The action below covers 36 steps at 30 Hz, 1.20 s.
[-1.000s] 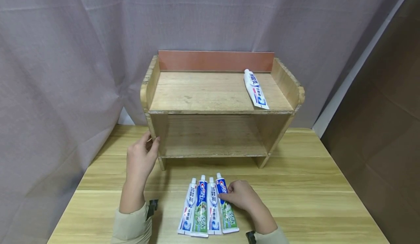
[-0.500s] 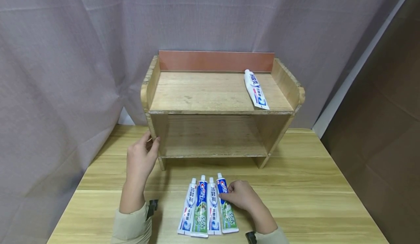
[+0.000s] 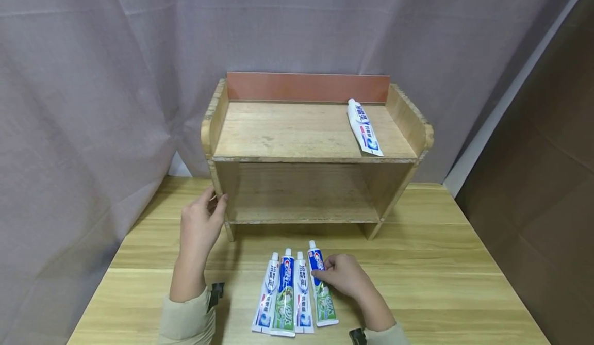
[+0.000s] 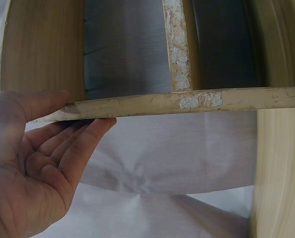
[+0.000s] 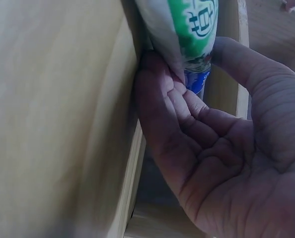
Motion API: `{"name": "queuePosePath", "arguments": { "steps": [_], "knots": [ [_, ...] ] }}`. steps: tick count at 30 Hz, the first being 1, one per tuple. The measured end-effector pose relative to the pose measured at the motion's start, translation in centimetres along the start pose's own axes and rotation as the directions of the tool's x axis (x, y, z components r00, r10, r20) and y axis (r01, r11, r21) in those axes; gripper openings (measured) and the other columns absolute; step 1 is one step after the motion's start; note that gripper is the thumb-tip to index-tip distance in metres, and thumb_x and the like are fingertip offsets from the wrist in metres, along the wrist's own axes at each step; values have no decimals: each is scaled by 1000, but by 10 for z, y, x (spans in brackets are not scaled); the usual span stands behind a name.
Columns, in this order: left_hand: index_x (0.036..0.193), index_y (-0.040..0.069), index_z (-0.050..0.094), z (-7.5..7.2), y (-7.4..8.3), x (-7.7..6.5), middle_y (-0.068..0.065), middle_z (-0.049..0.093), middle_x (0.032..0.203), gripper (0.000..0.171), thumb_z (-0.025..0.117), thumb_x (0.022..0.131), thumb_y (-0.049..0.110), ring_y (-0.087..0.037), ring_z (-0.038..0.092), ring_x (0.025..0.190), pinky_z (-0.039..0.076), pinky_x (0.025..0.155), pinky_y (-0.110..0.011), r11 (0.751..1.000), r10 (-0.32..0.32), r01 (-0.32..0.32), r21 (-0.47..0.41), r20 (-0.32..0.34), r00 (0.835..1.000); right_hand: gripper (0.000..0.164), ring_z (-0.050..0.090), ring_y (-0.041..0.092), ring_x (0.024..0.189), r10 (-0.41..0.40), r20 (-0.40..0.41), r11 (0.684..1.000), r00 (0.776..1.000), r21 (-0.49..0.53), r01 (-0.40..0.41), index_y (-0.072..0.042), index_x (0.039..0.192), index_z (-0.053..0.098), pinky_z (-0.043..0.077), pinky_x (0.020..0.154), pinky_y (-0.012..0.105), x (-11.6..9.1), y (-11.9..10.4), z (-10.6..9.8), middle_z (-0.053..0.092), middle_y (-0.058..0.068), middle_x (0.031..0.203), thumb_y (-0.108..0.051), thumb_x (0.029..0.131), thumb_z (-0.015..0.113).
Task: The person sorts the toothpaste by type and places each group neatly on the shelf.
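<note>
My left hand (image 3: 199, 226) pinches the front edge of the left side panel of a small wooden shelf (image 3: 297, 159); in the left wrist view, thumb and fingers lie on either side of that board (image 4: 147, 105). With my right hand (image 3: 345, 278) I grip a blue-and-green toothpaste tube (image 3: 323, 296), the rightmost in a row on the table. The right wrist view shows the tube (image 5: 194, 29) between thumb and fingers. Left of it lie a white tube (image 3: 303, 298), a blue-and-green tube (image 3: 284, 301) and another white tube (image 3: 266, 298), caps pointing toward the shelf.
A white toothpaste tube (image 3: 365, 128) lies on the upper shelf board at the right, its flat end at the front edge. The shelf stands on a wooden table (image 3: 441, 273). Grey curtain (image 3: 297, 20) hangs behind, and a brown panel (image 3: 533, 154) stands at the right.
The tube in my right hand has shifted slightly forward, toward the shelf, and stands a little apart from its neighbour. My left hand keeps its hold on the side panel.
</note>
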<state>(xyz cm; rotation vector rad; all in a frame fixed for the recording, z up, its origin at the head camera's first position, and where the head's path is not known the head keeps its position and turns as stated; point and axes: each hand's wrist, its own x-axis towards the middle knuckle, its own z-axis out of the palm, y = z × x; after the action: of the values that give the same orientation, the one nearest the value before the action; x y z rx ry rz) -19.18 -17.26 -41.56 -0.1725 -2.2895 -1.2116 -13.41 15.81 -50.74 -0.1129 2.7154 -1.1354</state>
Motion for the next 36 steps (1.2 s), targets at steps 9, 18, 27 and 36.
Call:
{"name": "queuePosePath", "arguments": {
  "steps": [9, 18, 27, 36],
  "knots": [
    [127, 0, 66, 0, 1, 0, -24, 70, 114, 32, 67, 98, 15, -38, 73, 93, 65, 75, -40, 1000, 9, -9, -2, -9, 1000, 29, 49, 11, 53, -2, -14, 999, 1000, 35, 2, -11, 77, 67, 44, 46, 22, 0, 0, -3, 57, -3, 60, -35, 83, 81],
    [126, 0, 67, 0, 1, 0, -24, 70, 114, 32, 67, 98, 15, -37, 73, 93, 65, 76, -41, 1000, 20, -20, 4, -9, 1000, 29, 52, 12, 55, -17, -21, 997, 1000, 76, 18, -9, 83, 68, 45, 45, 20, -1, -4, -9, 60, -2, 63, -35, 84, 81],
    [127, 0, 66, 0, 2, 1, -24, 70, 115, 33, 67, 98, 16, -38, 73, 94, 65, 77, -40, 1000, 9, -9, 3, -5, 1000, 27, 55, 14, 53, -47, -23, 992, 999, 120, 49, -8, 84, 68, 51, 45, 24, -4, -8, -15, 61, -1, 64, -32, 85, 80],
    [127, 0, 66, -1, 2, 1, -24, 70, 116, 33, 66, 99, 17, -37, 73, 95, 65, 77, -40, 1000, -8, 8, 17, -1, 1000, 28, 61, 25, 51, -47, -24, 990, 999, 131, 50, -9, 84, 68, 52, 42, 26, -5, -7, -17, 62, -1, 63, -34, 86, 80]
  ]
}}
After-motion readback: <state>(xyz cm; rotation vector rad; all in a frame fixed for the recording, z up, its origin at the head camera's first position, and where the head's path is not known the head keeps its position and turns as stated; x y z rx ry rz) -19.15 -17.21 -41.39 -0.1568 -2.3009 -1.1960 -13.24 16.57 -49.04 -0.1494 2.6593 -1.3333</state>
